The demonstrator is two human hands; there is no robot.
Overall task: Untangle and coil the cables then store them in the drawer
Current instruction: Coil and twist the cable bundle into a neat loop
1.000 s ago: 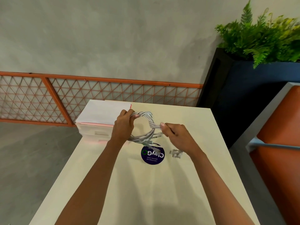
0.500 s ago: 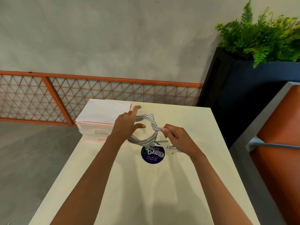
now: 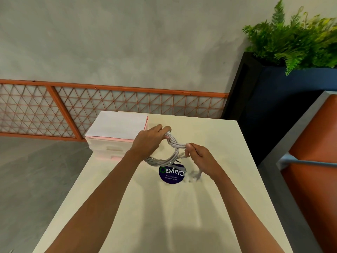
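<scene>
On the pale table (image 3: 156,220), in the head view, the left hand (image 3: 148,141) is gripping the far side of a grey cable coil (image 3: 162,161), its fingers curling round the bundled strands. The right hand (image 3: 201,157) is pinching the loose end where it is crossing the coil's right side, seemingly winding it round the loops. The coil is hanging between the two hands, just above a round blue sticker (image 3: 170,177). The white drawer unit (image 3: 111,148) is sitting at the table's far left corner, just beside the left hand, so that hand is lying nearer for storing. The plug (image 3: 196,175) dangling under the right hand is showing only as a blur. The left wrist is hiding part of the coil, and whether any drawer is standing open is hard to tell.
</scene>
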